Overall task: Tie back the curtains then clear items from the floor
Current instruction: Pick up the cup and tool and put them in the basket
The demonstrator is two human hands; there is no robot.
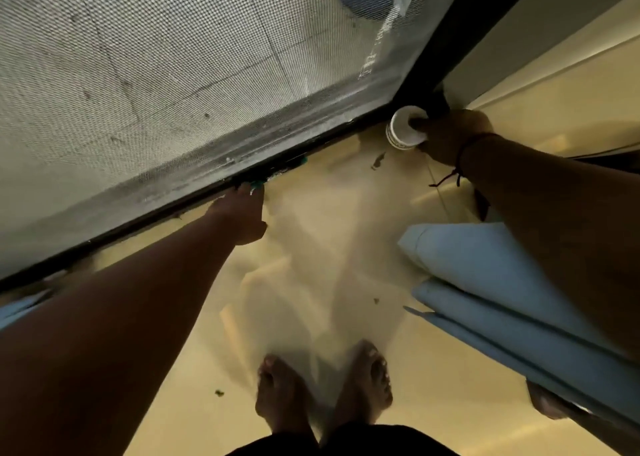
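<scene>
- the view looked straight down at a yellowish floor [346, 213] from a standing person, whose bare feet [323, 383] stood at 6 o'clock.
- a mesh screen [156, 74] in a dark frame filled the picture from 9 to 12 o'clock, its bottom track [207, 178] running on a slant from the left edge up toward 1 o'clock.
- the right hand [450, 136] reached out at 2 o'clock into the corner where the track met the wall, its fingers closed on a small white paper cup [405, 128]; one finger was hooked inside the rim, and the cup lay tilted with its open mouth toward the camera.
- whether the cup was touching the floor or lifted clear of it could not be told.
- a dark thread bracelet [460, 157] circled the right wrist, its loose ends hanging down.
- the left hand [242, 213] stretched toward the centre of the picture, fingertips at the track beside a teal scrap [258, 185] lying there; its grip could not be told, since the fingers were hidden against the dark frame.
- light blue curtain folds [502, 282] hung bunched at 3 to 4 o'clock, under the right forearm.
- small dark bits of debris [378, 160] lay on the floor near the cup, with a green speck [219, 392] at 7 o'clock.
</scene>
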